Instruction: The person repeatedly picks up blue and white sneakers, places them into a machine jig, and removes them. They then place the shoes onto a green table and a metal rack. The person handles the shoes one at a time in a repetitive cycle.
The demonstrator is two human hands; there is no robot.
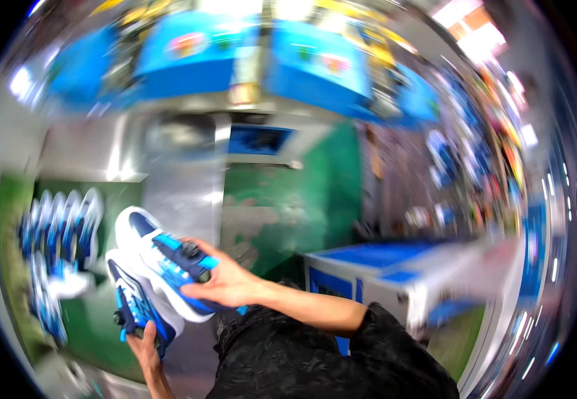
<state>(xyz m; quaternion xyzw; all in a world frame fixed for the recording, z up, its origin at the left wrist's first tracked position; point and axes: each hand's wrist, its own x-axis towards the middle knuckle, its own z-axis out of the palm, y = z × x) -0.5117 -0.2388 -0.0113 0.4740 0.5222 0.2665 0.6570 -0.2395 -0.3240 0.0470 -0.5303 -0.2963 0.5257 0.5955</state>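
Observation:
My right hand (225,280) is closed round the heel part of a white, blue and navy sneaker (159,256). A black knob-like piece (190,250) and a bright blue strip show at that sneaker's opening, beside my fingers. Below it and to the left, my left hand (145,349) grips a second sneaker (132,292) of the same colours near its heel. This one also has a black round piece (117,318) at its opening. Both toes point up and to the left, and the two shoes lie close together, the upper one partly over the lower.
Several similar sneakers (62,226) stand in a row at the left. A shiny metal surface (182,179) runs behind the held shoes. Blue machines (192,56) line the far side. A white-and-blue cabinet (375,259) stands at the right, with blurred shoes (441,156) beyond it.

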